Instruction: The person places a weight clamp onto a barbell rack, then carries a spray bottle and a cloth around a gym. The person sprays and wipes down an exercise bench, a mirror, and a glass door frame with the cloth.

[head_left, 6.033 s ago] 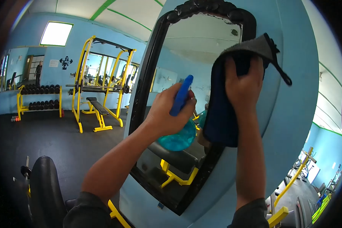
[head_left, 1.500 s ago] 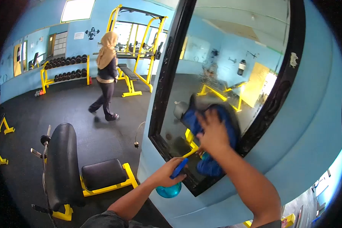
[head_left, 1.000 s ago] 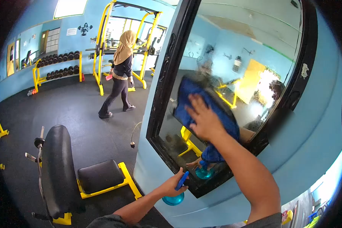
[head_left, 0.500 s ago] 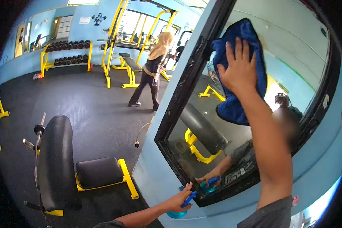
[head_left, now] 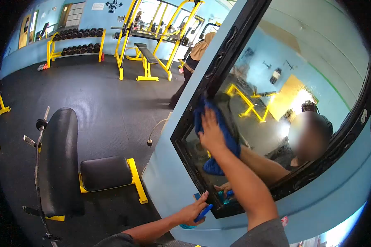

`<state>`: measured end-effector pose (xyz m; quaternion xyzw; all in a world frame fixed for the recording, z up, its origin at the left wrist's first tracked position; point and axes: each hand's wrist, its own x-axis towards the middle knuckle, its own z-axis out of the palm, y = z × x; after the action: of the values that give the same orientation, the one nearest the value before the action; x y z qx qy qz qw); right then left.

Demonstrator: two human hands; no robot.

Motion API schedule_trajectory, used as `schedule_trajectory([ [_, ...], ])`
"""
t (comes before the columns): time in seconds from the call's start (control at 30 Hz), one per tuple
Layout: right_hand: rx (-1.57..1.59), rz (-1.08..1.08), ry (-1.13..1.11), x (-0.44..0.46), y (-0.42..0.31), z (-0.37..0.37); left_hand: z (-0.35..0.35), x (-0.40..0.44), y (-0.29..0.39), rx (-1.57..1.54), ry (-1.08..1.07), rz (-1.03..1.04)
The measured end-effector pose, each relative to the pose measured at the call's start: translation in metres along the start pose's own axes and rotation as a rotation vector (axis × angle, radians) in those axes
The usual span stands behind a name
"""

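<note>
My right hand (head_left: 211, 132) lies flat on a dark blue cloth (head_left: 232, 142), pressing it against the lower left part of a mirror (head_left: 251, 136) near its frame. The fingers are stretched out, and parts of the cloth show around them. Lower down, my left hand (head_left: 193, 209) holds a spray bottle with a blue trigger head (head_left: 203, 213), next to the bottom left corner of the black mirror frame (head_left: 231, 210). Most of the bottle's body is hidden by the hand. Both arms and the bottle are reflected in the glass.
A black padded bench (head_left: 107, 173) with yellow legs and a bar stands at left. Behind are a dumbbell rack (head_left: 76, 49), another bench (head_left: 146, 53) and a yellow frame machine. A person (head_left: 191, 68) is partly hidden behind the wall edge. A cable with a plug (head_left: 149, 142) hangs from the wall.
My right hand has slid the cloth down and left across the mirror, from its upper middle to the lower left. The left hand keeps the bottle by the frame corner. The person moved right.
</note>
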<state>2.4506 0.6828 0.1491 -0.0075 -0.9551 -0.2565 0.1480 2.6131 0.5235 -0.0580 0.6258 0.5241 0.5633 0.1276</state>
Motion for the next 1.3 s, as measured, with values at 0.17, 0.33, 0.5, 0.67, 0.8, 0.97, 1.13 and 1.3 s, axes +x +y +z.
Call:
schedule_trajectory([
  [0.17,-0.254,-0.174,-0.092,-0.050,-0.032,0.081,-0.002,-0.005,-0.001,0.070,0.016,0.016],
  [0.33,-0.185,-0.323,-0.333,-0.078,-0.034,0.087,-0.005,-0.008,0.001,0.110,-0.032,-0.011],
  [0.5,0.249,0.051,0.038,-0.042,0.017,-0.034,0.000,-0.005,-0.002,0.193,-0.064,-0.002],
  [0.67,-0.193,0.215,0.333,0.007,0.045,-0.135,-0.001,-0.003,0.007,0.222,-0.071,-0.052],
  [0.8,-0.148,0.170,0.283,0.028,0.029,-0.094,-0.002,-0.004,0.001,0.214,-0.086,-0.084],
  [0.97,-0.187,-0.057,-0.072,-0.005,-0.024,0.023,-0.004,-0.005,-0.001,0.225,-0.129,-0.071],
  [1.13,-0.140,-0.198,-0.322,-0.083,-0.062,0.138,0.001,-0.010,-0.005,0.230,-0.182,-0.124],
  [1.3,-0.319,-0.321,-0.400,-0.114,-0.045,0.105,-0.002,-0.005,-0.001,0.254,-0.180,-0.140],
])
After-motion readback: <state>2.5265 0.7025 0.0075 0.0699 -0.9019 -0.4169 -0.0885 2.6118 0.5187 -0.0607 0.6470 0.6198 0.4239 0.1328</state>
